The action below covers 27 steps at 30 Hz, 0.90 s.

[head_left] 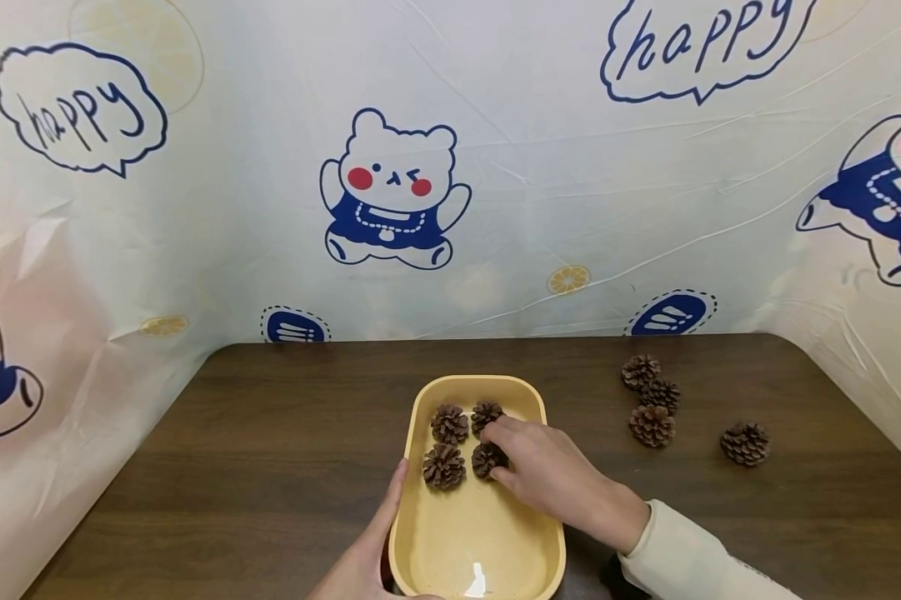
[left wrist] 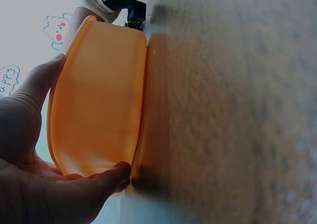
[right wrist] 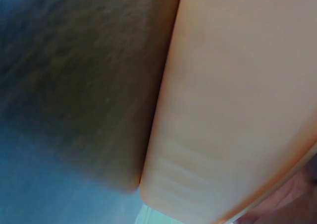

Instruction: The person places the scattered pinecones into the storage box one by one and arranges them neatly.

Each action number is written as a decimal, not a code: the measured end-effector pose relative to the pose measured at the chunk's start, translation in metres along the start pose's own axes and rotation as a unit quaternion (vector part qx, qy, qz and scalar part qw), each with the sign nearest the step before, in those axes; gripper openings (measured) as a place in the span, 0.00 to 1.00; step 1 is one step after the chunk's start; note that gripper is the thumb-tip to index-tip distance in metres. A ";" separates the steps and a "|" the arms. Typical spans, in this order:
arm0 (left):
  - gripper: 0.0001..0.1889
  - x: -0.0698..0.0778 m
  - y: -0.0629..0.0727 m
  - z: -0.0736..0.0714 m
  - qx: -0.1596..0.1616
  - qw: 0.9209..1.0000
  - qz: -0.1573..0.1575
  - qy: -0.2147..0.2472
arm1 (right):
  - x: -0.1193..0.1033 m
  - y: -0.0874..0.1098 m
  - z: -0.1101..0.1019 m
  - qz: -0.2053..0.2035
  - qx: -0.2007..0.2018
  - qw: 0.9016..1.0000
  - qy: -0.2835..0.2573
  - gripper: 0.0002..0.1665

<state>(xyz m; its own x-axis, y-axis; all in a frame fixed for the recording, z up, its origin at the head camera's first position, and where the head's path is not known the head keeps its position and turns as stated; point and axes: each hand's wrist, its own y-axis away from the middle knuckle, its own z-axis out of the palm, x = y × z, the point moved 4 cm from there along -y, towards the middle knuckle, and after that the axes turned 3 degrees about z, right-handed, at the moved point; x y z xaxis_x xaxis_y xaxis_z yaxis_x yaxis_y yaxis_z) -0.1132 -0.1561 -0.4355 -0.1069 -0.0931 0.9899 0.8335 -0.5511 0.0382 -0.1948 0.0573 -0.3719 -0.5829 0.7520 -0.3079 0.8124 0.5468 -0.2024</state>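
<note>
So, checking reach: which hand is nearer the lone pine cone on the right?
Right. The right hand reaches into the tray, left of the lone pine cone; the left hand is farther, gripping the tray's left side.

In blue handwriting, "happy" is printed inside one speech bubble (head_left: 81,108) at ten o'clock and another speech bubble (head_left: 708,50) between one and two, both on the pale backdrop (head_left: 525,208). At nine o'clock in the left wrist view, a cut-off "appy" is seen.
</note>
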 end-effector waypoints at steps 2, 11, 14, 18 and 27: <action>0.71 0.000 0.000 0.000 0.001 1.000 0.002 -0.004 | 0.000 0.000 0.000 -0.003 0.002 1.000 0.000 0.20; 0.72 0.000 0.000 -0.002 0.007 1.000 0.003 -0.028 | 0.000 0.002 -0.002 0.004 0.000 1.000 -0.007 0.21; 0.72 0.000 0.000 -0.002 0.007 0.999 0.004 -0.031 | 0.001 0.003 -0.005 0.013 0.005 1.000 -0.006 0.21; 0.72 0.001 0.000 -0.002 0.009 1.000 0.005 -0.027 | 0.002 0.007 -0.011 0.006 0.024 1.000 -0.005 0.20; 0.72 0.000 0.000 -0.002 0.012 1.000 0.012 -0.026 | 0.009 0.016 -0.029 0.013 0.072 0.997 -0.005 0.19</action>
<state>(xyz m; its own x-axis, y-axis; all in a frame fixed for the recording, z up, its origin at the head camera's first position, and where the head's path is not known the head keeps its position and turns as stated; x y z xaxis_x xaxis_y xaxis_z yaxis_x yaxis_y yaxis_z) -0.1142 -0.1575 -0.4361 -0.0585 -0.0634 0.9963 0.8487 -0.5286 0.0162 -0.1870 0.0835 -0.3510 -0.5623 0.7612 -0.3231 0.8213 0.4684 -0.3257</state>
